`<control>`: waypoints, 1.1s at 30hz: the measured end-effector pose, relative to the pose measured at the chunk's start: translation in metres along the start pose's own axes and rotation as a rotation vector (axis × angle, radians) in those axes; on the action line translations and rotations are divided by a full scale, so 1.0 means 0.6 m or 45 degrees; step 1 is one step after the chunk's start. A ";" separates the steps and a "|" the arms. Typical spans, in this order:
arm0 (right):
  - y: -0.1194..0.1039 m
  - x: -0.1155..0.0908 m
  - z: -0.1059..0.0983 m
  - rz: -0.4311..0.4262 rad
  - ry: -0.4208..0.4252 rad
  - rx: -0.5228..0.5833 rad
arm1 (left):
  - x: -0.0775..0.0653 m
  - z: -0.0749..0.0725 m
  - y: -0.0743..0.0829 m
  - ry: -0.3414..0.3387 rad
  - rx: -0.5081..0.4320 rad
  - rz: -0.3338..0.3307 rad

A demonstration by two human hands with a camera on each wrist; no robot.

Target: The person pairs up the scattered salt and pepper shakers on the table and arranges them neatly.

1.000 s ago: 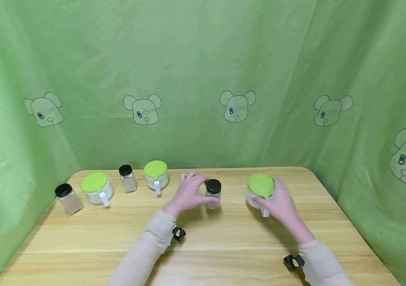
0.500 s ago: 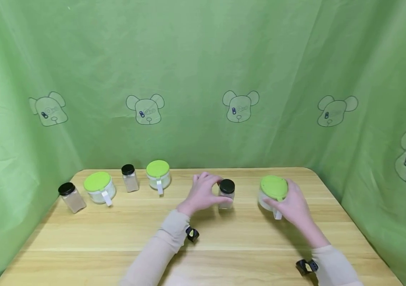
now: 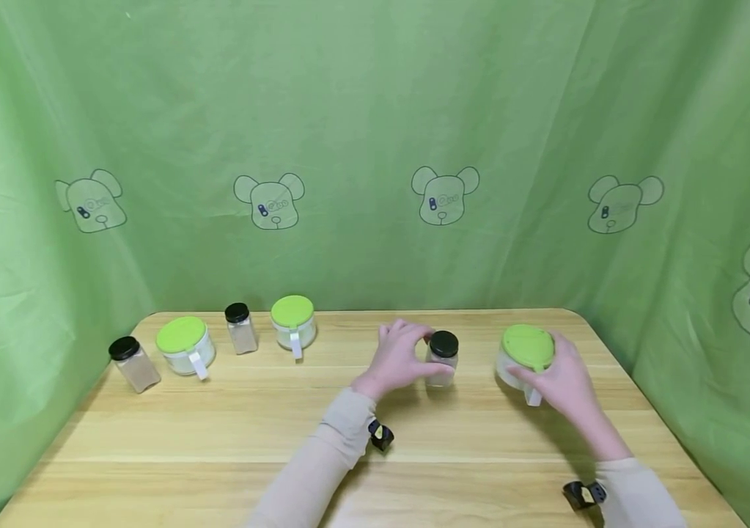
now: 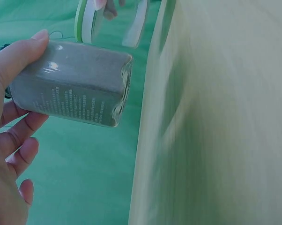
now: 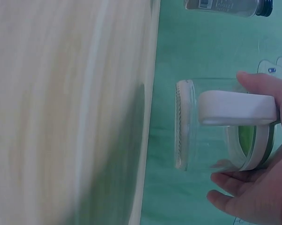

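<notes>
My left hand [image 3: 398,361] pinches a square glass spice jar [image 3: 443,345] with a black screw lid between thumb and fingers. Greyish-brown powder fills it, and small print shows on one side in the left wrist view. To its right, my right hand [image 3: 567,378] grips a clear seasoning jar [image 3: 528,347] around its green lid. That jar has a white handle [image 5: 237,108] pointing toward me and a thin white layer at its base. Both wrist views show a gap between the jars' bottoms and the tabletop. The two jars are apart.
At the table's left stand a tilted-looking black-lidded spice jar [image 3: 135,368], a green-lidded seasoning jar [image 3: 182,337], another spice jar [image 3: 241,334] and another seasoning jar [image 3: 292,315]. The wooden table [image 3: 216,440] ends at a green curtain [image 3: 361,110] behind and at both sides.
Both hands have moved to the right with the spice jar and the seasoning jar in their grip. The view shifted slightly; the jars on the left have stayed in place.
</notes>
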State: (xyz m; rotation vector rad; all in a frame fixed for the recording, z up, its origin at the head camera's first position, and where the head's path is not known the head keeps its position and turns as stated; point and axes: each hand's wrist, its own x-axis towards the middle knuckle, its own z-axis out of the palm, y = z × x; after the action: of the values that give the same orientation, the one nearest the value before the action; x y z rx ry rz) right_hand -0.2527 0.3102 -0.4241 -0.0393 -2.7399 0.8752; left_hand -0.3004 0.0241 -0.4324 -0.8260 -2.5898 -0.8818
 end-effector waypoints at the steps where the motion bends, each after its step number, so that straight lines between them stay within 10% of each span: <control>1: 0.003 0.001 -0.001 0.001 0.000 0.001 | 0.001 0.003 0.003 0.002 -0.007 -0.002; 33: 0.079 0.018 -0.036 0.036 -0.086 0.055 | 0.040 0.082 0.092 0.065 -0.040 -0.036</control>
State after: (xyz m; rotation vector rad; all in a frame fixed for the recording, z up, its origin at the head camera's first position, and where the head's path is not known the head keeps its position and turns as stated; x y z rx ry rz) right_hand -0.2599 0.3625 -0.4317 -0.0413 -2.7879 0.9603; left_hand -0.2903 0.1013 -0.4340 -0.7670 -2.5559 -0.9417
